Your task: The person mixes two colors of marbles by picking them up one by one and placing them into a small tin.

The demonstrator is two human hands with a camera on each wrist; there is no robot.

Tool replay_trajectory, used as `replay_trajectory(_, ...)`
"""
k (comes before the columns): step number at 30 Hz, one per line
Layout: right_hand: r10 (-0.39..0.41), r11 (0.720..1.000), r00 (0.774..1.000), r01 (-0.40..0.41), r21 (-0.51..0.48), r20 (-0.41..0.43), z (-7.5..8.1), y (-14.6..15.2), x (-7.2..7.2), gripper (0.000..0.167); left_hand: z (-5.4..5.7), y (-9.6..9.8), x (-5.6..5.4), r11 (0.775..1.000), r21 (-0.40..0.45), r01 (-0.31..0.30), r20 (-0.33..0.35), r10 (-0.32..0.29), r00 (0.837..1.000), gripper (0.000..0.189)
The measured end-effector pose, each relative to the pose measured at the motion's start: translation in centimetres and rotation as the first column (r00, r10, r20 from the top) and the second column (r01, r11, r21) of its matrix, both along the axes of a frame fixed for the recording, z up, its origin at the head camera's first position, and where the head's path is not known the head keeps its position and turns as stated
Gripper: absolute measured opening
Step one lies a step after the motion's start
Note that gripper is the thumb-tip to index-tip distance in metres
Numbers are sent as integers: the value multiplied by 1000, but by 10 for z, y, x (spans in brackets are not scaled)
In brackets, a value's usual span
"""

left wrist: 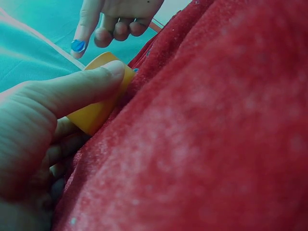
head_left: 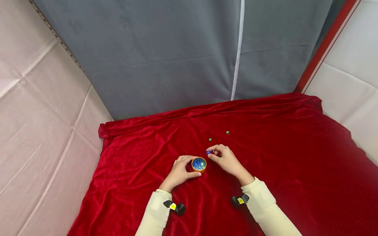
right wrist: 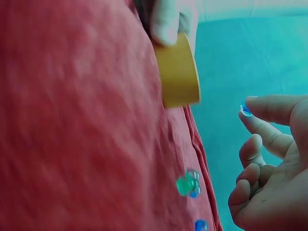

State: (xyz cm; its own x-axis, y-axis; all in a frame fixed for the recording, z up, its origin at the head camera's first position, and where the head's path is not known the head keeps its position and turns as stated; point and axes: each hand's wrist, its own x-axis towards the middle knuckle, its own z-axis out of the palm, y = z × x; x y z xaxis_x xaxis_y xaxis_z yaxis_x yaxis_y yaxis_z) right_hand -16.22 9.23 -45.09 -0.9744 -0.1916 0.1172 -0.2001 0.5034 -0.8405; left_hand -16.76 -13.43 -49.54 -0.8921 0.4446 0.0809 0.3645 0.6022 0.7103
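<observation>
Head view: the left hand (head_left: 180,170) is curled round the side of a small orange cup (head_left: 199,171) on the red cloth (head_left: 133,183), with blue and greenish marbles (head_left: 198,164) visible inside it. Beside the cup, the right hand (head_left: 225,159) pinches a blue marble (head_left: 208,152) between thumb and fingertip, clear of the rim. Two loose marbles, a near one (head_left: 210,139) and a far one (head_left: 227,132), lie beyond the right hand. Each pale sleeve carries a black device with a yellow label (head_left: 172,206), whose marking is too small to read. A grey curtain (head_left: 162,49) with a white strip (head_left: 238,49) stands behind, between pale side panels (head_left: 44,114). Left wrist view: the left thumb lies across the cup's outer wall, a detail the head view shows less fully; the cup's contents are hidden. Right wrist view: the pinch appears from the side, the remaining fingers bent inward; green and blue loose marbles (right wrist: 185,185) lie close together on the cloth, the nearer ones blurred.
</observation>
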Motion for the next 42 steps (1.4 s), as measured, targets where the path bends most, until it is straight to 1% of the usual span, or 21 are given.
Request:
replay_trajectory(4,35,999,999,-35,17,-25,0,-10,3,16,0,0,0,1000,7,2,3,-2,1000,58)
replay_trajectory(7,41,999,999,-41,26,-24,-1,-15,5,16,1,0,0,1000,10,2,14,-2,1000,59)
replay_trajectory(14,42,998,999,-43,51,16,-5,-22,10,14,1,0,1,1000,9,5,20,-5,1000,59)
replay_trajectory(20,30,998,999,-33,56,42,-7,-23,11,13,1,1,1,1000,-5,7,25,-7,1000,59)
replay_trajectory(24,31,998,999,-34,61,44,-6,-23,11,13,2,1,1,1000,12,6,33,-6,999,58)
replay_trajectory(31,34,997,999,-36,75,32,-7,-23,12,15,2,2,0,1000,8,-5,50,5,999,58)
replay_trajectory(40,51,994,998,-53,93,27,-9,-23,12,15,4,1,1,1000,-8,2,29,-2,1000,58)
replay_trajectory(42,54,994,998,-57,90,27,-10,-23,12,14,3,1,1,1000,-13,-1,35,2,999,58)
